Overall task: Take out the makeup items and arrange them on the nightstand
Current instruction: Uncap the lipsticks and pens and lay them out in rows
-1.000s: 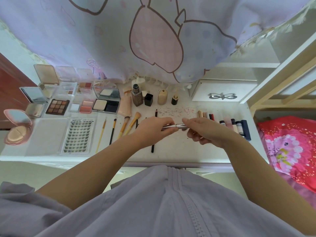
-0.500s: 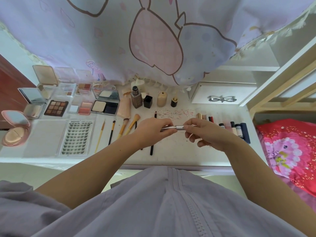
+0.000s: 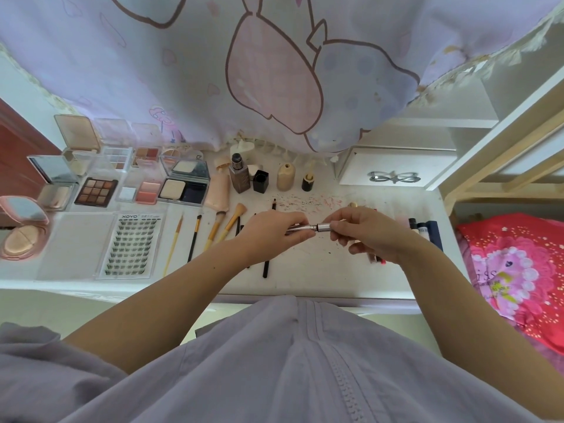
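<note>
- Silver metal tube, a slim pen-shaped makeup item point(image 3: 308, 228), is held level above the middle of the nightstand point(image 3: 305, 279), a little nearer its front edge than its back.
- Left hand point(image 3: 271, 232) has its fingers curled round one end of the tube; right hand point(image 3: 366, 233) pinches the other, darker end between thumb and fingertips. Both are clamped on it, and neither hand rests on the top.
- Judging by its look, the tube is light, stiff and smooth, so it may slip or roll. A seam shows near the middle, so it probably comes apart there. Best held on the barrel either side of that seam, not by the very tips.
- Brushes point(image 3: 227, 225) and a black pencil point(image 3: 270, 239) lie in a row just left of the hands. Lipsticks and small tubes point(image 3: 424, 228) stand towards the right edge, partly hidden by the right hand.
- Palettes point(image 3: 96, 192), compacts and a lash tray point(image 3: 131, 244) fill the left side, with bottles point(image 3: 239, 175) along the back edge.
- Laid flat, parallel to the pencil, the tube should stay put.
</note>
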Demonstrator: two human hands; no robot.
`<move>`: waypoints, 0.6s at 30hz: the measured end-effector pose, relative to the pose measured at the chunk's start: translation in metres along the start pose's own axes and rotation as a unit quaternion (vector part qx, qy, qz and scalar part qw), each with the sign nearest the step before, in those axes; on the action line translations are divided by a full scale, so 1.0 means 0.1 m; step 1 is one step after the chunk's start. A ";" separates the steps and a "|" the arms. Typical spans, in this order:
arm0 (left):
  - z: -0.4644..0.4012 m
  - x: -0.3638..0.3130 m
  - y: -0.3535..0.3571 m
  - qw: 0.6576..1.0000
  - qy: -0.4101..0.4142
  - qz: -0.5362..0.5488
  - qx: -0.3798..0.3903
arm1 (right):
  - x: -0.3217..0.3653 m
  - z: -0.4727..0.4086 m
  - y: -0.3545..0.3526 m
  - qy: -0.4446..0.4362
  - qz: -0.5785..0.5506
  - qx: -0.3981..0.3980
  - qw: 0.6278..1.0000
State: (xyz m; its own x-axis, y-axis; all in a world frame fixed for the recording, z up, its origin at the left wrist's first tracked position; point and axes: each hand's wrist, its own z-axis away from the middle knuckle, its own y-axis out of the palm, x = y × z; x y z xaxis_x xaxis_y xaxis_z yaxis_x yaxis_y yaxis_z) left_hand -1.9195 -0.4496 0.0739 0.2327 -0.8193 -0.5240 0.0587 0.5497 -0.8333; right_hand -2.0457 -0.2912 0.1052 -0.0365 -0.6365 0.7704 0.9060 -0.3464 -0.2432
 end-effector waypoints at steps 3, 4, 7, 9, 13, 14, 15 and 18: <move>0.04 0.06 -0.03 1.000 -0.014 -0.010 0.008 | -0.04 0.01 -0.13 0.006 0.001 -0.003 1.000; 0.06 0.09 -0.03 1.000 -0.016 -0.013 0.011 | -0.06 0.02 -0.18 0.013 -0.003 -0.003 1.000; 0.10 0.20 -0.02 0.998 -0.040 -0.023 0.032 | -0.16 0.04 -0.29 0.040 -0.015 -0.006 0.999; 0.10 0.29 0.03 0.995 -0.095 0.020 0.039 | -0.26 0.04 -0.35 0.060 -0.046 -0.027 0.997; 0.01 0.35 0.16 0.955 -0.193 0.222 0.045 | -0.44 -0.02 -0.26 0.082 -0.092 -0.022 0.992; -0.03 0.34 0.21 0.950 -0.204 0.232 0.048 | -0.47 -0.06 -0.18 0.091 -0.076 -0.021 0.993; -0.08 0.32 0.25 0.948 -0.213 0.230 0.050 | -0.49 -0.10 -0.08 0.102 -0.058 -0.027 0.993; -0.24 0.29 0.42 0.955 -0.240 0.169 0.033 | -0.52 -0.30 0.27 0.129 -0.002 -0.051 0.990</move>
State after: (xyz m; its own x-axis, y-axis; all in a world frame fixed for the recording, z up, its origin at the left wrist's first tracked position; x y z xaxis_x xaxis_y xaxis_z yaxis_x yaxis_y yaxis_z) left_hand -1.9336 -0.4546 0.0191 0.6665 -0.4325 -0.6073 -0.0407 0.7923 -0.6088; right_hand -2.0321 -0.2879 0.0411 -0.1592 -0.7851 0.5985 0.8588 -0.4092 -0.3082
